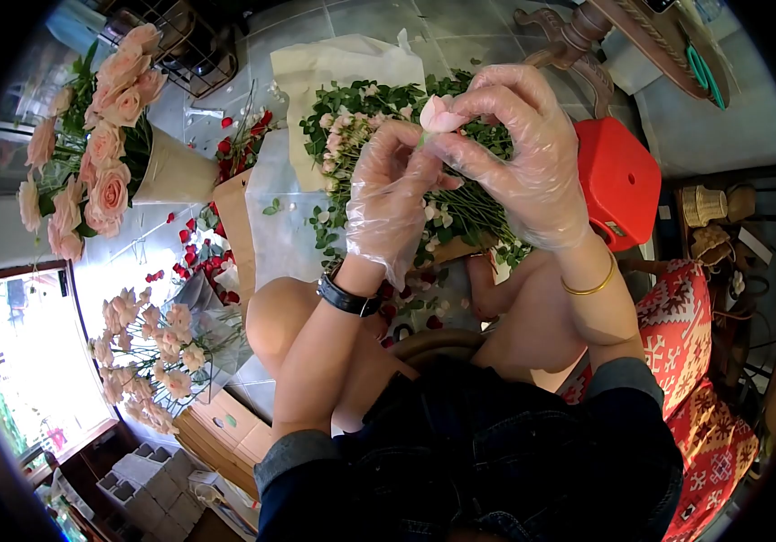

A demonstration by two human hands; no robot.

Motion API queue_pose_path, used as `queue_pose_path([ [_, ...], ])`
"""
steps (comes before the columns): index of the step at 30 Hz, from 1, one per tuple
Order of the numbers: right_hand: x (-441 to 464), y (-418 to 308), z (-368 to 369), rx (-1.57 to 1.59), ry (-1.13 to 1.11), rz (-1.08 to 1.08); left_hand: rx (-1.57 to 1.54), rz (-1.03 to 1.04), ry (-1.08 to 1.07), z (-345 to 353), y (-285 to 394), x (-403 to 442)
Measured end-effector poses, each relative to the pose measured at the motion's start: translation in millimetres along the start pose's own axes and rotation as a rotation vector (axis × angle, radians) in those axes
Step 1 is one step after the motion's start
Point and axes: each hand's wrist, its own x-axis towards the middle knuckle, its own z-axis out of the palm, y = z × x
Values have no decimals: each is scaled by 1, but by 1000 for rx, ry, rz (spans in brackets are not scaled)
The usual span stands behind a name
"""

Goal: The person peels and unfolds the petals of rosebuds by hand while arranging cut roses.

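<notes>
A single pale pink rose [439, 116] is held up between my two hands, both in clear plastic gloves. My left hand [390, 185] grips it just under the bloom, where a bit of green shows; most of the stem is hidden by the fingers. With thumb and forefinger, my right hand [525, 149] pinches the outer petals from the right side. Below and behind the hands lies a bundle of small pink roses [338, 140] with green leaves and long stems, spread on the floor over pale paper [302, 77].
A bucket [176, 172] of large pink roses stands at left, with another pink bunch [149, 352] below it. Red petals [194, 248] litter the tiled floor. At right are a red plastic stool [618, 181], a carved table leg [578, 45] and a shelf with baskets [704, 206].
</notes>
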Motion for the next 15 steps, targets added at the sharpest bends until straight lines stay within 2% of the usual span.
queue_pose_path([
  [4, -1, 1, 1, -70, 38, -34, 43, -36, -12, -2, 1, 0],
  [11, -1, -2, 5, -109, 97, -86, 14, 47, -32, -2, -3, 1],
  [15, -3, 2, 4, -164, 64, -199, 24, 33, -27, 0, 1, -1],
])
